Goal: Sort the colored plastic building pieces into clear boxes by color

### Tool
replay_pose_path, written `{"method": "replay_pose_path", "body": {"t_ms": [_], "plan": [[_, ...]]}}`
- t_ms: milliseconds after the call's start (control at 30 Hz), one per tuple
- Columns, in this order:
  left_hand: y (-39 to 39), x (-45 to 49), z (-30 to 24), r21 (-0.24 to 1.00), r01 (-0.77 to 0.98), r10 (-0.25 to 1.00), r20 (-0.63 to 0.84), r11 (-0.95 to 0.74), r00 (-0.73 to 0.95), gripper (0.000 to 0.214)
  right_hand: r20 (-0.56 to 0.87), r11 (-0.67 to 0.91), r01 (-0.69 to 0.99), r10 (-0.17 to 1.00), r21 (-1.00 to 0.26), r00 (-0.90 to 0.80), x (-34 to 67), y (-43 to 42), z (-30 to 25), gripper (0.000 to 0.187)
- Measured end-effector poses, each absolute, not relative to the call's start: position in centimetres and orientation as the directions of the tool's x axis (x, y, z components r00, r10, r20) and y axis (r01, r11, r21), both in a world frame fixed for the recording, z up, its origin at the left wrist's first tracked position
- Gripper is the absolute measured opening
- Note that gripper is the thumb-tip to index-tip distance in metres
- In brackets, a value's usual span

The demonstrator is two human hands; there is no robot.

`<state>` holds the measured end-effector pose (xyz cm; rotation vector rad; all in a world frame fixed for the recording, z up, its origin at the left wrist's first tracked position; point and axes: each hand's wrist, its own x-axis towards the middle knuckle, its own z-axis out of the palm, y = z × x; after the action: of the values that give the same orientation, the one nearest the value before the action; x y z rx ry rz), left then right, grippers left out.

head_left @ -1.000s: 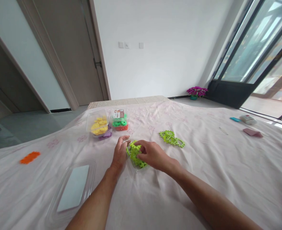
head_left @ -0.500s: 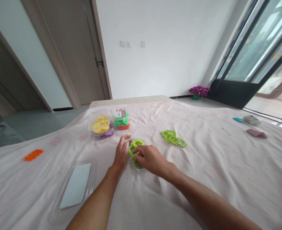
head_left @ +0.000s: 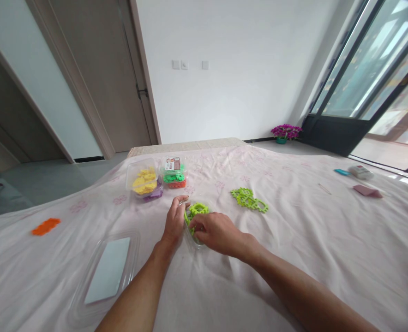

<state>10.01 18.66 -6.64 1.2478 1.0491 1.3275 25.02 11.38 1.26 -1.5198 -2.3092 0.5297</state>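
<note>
My left hand (head_left: 175, 220) grips the left rim of a small clear plastic box (head_left: 194, 240) on the pink sheet, fingers curled round the edge. Inside the box lie lime-green toy pieces (head_left: 197, 210). My right hand (head_left: 213, 230) rests over the box with its fingers curled down onto those pieces, hiding most of them. A loose group of more lime-green pieces (head_left: 249, 200) lies on the sheet to the right, beyond my right hand.
Two clear boxes stand farther back: one with yellow and purple pieces (head_left: 143, 182), one with green and orange pieces (head_left: 174, 176). A clear lid (head_left: 107, 269) lies near left. Orange pieces (head_left: 45, 226) sit far left. Small items (head_left: 359, 172) lie far right.
My right hand has pushed the lime-green pieces down into the box; the raised pile from a second ago now sits lower. My left hand has stayed on the rim.
</note>
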Motion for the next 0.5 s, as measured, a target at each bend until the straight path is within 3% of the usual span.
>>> {"method": "replay_pose_path", "body": {"t_ms": [133,267,400,500], "plan": [[18.6,10.1,-6.6,0.988,-0.080,0.991,0.133,-0.130,0.028,0.031,0.121,0.408,0.746,0.904,-0.527,-0.409,26.1,12.0,1.8,0.026],[18.6,10.2,-6.7,0.987,-0.126,0.994,0.105,-0.100,0.032,0.031,0.222,0.338,0.785,0.940,-0.519,-0.258,29.2,13.7,3.3,0.024],[18.7,10.1,-6.7,0.980,-0.147,0.991,0.136,-0.134,0.003,0.028,0.212,0.030,0.956,0.977,-0.292,0.034,34.5,15.9,3.7,0.031],[18.8,10.1,-6.7,0.979,-0.147,0.990,0.142,-0.141,-0.003,0.026,0.102,-0.178,0.979,0.977,-0.101,0.188,38.4,17.0,2.8,0.040]]}}
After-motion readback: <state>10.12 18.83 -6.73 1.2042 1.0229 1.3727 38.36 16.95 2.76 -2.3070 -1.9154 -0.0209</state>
